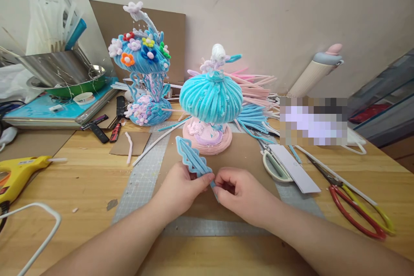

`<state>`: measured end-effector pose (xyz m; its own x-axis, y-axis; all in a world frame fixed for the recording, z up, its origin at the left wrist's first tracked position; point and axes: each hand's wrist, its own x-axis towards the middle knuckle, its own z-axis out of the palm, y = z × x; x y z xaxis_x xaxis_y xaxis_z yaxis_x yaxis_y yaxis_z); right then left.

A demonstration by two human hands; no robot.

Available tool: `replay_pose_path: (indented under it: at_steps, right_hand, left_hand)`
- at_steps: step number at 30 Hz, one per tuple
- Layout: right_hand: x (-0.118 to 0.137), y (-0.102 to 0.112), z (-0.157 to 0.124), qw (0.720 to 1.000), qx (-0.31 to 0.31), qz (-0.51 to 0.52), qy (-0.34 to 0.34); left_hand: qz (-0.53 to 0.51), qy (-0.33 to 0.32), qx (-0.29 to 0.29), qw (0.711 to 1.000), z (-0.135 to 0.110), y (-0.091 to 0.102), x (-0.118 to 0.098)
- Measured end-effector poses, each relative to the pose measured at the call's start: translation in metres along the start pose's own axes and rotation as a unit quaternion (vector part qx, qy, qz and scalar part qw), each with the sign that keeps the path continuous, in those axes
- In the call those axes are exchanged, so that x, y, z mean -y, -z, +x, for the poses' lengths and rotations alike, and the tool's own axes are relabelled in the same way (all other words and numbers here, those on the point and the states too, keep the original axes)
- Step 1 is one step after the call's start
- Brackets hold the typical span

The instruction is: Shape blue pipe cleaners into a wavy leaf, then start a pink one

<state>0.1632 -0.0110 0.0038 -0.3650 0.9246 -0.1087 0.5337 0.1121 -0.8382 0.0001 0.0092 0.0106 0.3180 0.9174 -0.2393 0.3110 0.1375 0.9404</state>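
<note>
A bundle of light blue pipe cleaners (192, 155), some of them bent into zigzags, is gripped near its lower end by my left hand (183, 187). My right hand (237, 189) pinches the ends of the same bundle, close beside the left fingertips. Just behind my hands stands a mushroom-like pipe cleaner piece with a turquoise cap (211, 97) on a round pink base (207, 144). A brown cardboard sheet (207, 205) lies beneath my hands on a grey cutting mat (136, 189).
A finished-looking blue flowered piece (142, 54) stands back left. At the left edge lies a yellow glue gun (22, 174). White-handled scissors (274, 166), a white card (294, 168) and red-and-yellow scissors (355, 211) lie right. Loose pipe cleaners (254, 116) spread behind the turquoise piece.
</note>
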Motion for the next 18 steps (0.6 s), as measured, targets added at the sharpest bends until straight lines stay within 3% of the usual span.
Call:
replay_pose_path:
  at_steps: [3,6,11,14,16,18]
  right_hand:
    - [0.0,0.001,0.002,0.999,-0.011,0.032,-0.021]
    - [-0.001,0.003,0.004,0.994,0.02,0.082,-0.069]
    - [0.003,0.004,0.006,0.953,0.096,0.248,-0.146]
    - [0.003,0.004,0.007,0.943,0.063,0.299,-0.136]
    - [0.001,0.005,0.008,0.952,0.02,0.289,-0.104]
    - [0.0,0.008,0.008,0.969,-0.03,0.241,-0.046]
  left_hand:
    - [0.0,-0.011,-0.022,1.0,-0.001,-0.001,0.004]
    - [-0.009,-0.038,-0.057,0.998,-0.002,-0.004,0.007]
    - [-0.068,-0.093,-0.09,0.989,-0.004,-0.01,0.005]
    - [-0.047,-0.123,-0.1,0.986,-0.006,-0.008,0.0]
    - [-0.036,-0.15,-0.065,0.986,-0.006,-0.002,-0.004]
    - [-0.074,-0.159,0.018,0.984,-0.005,0.008,-0.006]
